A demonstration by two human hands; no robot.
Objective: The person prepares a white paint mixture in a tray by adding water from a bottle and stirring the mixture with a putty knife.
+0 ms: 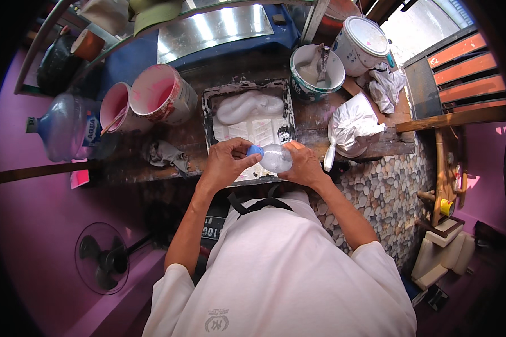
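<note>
My right hand (306, 164) is wrapped round a small clear plastic bottle (276, 159), held sideways over the near part of a dark-rimmed tray. At the bottle's left end, my left hand (224, 162) pinches a blue cap (254, 150) between thumb and fingers. The cap sits right at the bottle's neck; whether it is threaded on cannot be made out. Beyond my hands, a thick, glossy white mass (247, 108) lies in the far half of the tray (209, 115). White smears cover the tray's ridged floor.
Two pink-stained buckets (177, 104) and a large blue water jug (67, 129) stand left. A crumpled rag (166, 155) lies near them. To the right are an open bucket (303, 92), a lidded white pail (361, 45) and a white plastic bag (354, 126). A fan (102, 258) is at lower left.
</note>
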